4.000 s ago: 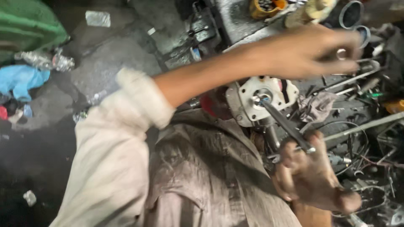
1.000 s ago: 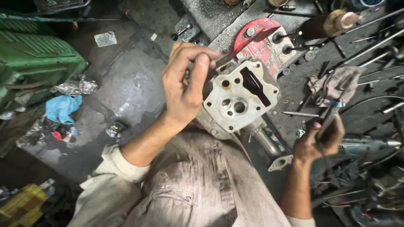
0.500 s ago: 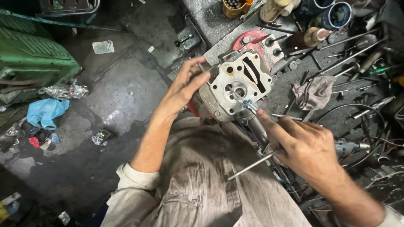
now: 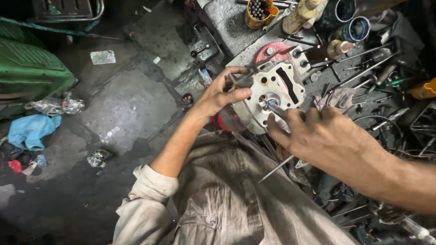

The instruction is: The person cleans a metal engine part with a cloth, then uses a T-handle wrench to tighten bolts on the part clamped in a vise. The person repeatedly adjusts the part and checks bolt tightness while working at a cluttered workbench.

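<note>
A pale metal engine cylinder head (image 4: 278, 93) with round ports and a dark slot rests at the edge of a greasy workbench. My left hand (image 4: 221, 93) grips its left side, fingers curled over the rim. My right hand (image 4: 318, 136) holds a slim metal tool (image 4: 274, 109) whose tip is pressed into the central port of the cylinder head. A thin metal rod (image 4: 276, 169) sticks out below my right hand. A red metal part (image 4: 272, 52) lies just behind the head.
The workbench (image 4: 229, 18) carries a yellow cup of rods (image 4: 258, 12), bottles (image 4: 303, 13), tins (image 4: 356, 28), a rag (image 4: 338, 97) and several loose tools. On the concrete floor lie a green machine (image 4: 32, 72), blue cloth (image 4: 29, 129) and crumpled foil (image 4: 56, 105).
The right hand brought the tool from the bench side up to the cylinder head and set its tip into the central port. The left hand shifted its grip onto the head's left edge.
</note>
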`<state>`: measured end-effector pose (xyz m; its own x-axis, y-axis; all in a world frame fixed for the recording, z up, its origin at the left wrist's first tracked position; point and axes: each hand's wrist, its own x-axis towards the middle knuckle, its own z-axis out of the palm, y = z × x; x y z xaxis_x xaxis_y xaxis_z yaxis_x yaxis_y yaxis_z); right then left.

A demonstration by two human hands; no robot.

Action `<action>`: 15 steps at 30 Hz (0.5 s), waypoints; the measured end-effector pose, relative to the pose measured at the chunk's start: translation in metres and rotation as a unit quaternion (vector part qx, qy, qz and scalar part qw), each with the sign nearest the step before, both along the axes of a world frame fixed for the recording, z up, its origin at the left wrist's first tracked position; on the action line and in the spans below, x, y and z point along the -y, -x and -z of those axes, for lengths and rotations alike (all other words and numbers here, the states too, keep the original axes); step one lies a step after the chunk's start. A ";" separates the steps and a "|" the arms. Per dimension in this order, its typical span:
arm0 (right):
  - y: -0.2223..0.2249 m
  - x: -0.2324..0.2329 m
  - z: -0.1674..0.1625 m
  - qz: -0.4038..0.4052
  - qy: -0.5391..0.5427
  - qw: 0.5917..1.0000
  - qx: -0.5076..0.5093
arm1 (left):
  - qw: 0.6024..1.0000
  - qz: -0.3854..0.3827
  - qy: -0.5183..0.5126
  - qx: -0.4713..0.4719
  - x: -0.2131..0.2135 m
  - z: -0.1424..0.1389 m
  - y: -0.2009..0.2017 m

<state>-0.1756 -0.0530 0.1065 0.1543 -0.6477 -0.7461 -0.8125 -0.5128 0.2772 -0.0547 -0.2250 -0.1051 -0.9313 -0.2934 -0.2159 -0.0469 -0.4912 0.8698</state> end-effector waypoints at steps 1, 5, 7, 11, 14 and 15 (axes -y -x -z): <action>0.000 0.005 0.001 -0.001 0.006 1.000 0.002 | 1.000 -0.006 0.000 -0.001 -0.001 0.001 0.000; 0.002 0.023 0.009 -0.043 -0.028 0.999 -0.012 | 1.000 -0.008 0.012 0.012 0.001 0.004 -0.001; 0.002 0.032 0.012 -0.040 -0.056 0.998 -0.013 | 0.999 -0.003 0.033 0.008 0.004 0.004 -0.002; 0.001 0.052 0.019 0.021 -0.073 0.996 0.056 | 0.998 0.008 0.062 0.010 0.010 0.003 -0.002; 0.006 0.058 0.022 0.142 -0.126 0.980 0.053 | 0.998 0.019 0.055 0.025 0.013 0.005 -0.002; 0.008 0.057 0.023 0.196 -0.154 0.968 0.039 | 0.998 0.003 0.066 0.011 0.013 0.006 -0.002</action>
